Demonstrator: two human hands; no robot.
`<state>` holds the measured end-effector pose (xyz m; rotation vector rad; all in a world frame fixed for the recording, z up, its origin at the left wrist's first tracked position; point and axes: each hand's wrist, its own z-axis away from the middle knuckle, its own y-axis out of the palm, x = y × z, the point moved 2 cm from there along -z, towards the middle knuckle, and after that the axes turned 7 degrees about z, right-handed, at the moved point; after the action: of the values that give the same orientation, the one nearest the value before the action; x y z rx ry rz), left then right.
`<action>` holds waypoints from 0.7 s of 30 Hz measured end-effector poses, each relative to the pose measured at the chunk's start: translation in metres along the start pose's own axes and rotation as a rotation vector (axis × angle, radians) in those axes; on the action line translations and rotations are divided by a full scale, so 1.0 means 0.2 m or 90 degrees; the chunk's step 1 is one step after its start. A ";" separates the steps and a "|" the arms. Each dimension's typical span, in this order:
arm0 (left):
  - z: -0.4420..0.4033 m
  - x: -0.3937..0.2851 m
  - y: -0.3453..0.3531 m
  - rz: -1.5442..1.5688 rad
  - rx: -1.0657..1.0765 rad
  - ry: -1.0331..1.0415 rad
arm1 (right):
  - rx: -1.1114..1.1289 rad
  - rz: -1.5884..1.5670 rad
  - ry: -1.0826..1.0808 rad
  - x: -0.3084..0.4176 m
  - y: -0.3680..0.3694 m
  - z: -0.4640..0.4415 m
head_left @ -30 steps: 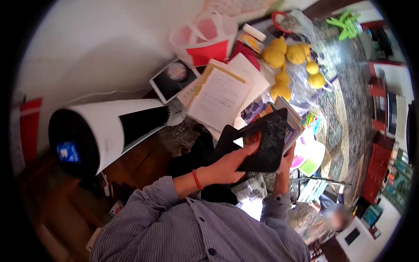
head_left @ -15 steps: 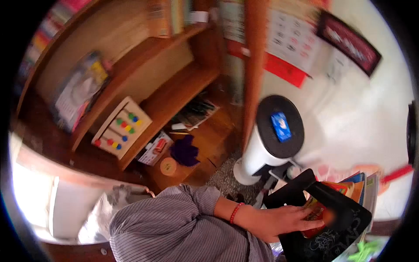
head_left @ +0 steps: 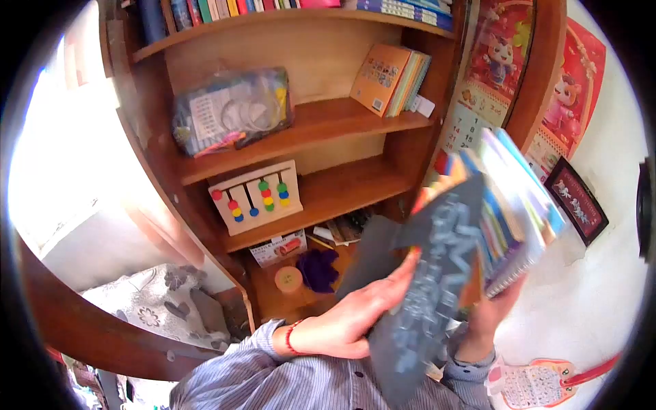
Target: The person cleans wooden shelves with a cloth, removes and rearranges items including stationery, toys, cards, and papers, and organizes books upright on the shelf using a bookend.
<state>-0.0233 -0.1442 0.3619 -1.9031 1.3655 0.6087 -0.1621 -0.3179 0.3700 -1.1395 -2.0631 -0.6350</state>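
Shelves stand partly behind the black sheet left hand grips, right hand clasping books

A home, with bookshelf, bead toy, calendars.

Head-height view, facing down-forward

On the hanging calendar you can read the numbers 7, 14 and 21 down one column. White lettering runs along the black cover, but only a large "M" is clear to you; the lettering on the small box is too small to tell.
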 end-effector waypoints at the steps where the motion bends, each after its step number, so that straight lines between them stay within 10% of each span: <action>1: 0.00 -0.02 -0.02 -0.009 -0.033 -0.025 | 0.063 -0.029 0.001 0.01 0.08 -0.05; 21: -0.44 0.25 -1.03 -0.071 -0.295 -0.027 | 0.299 -0.327 -0.155 -0.42 1.21 -1.11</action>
<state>0.1852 -0.2024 0.4372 -2.2940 1.1492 0.9682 0.1522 -0.3946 0.4708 -0.4316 -2.5597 -0.2148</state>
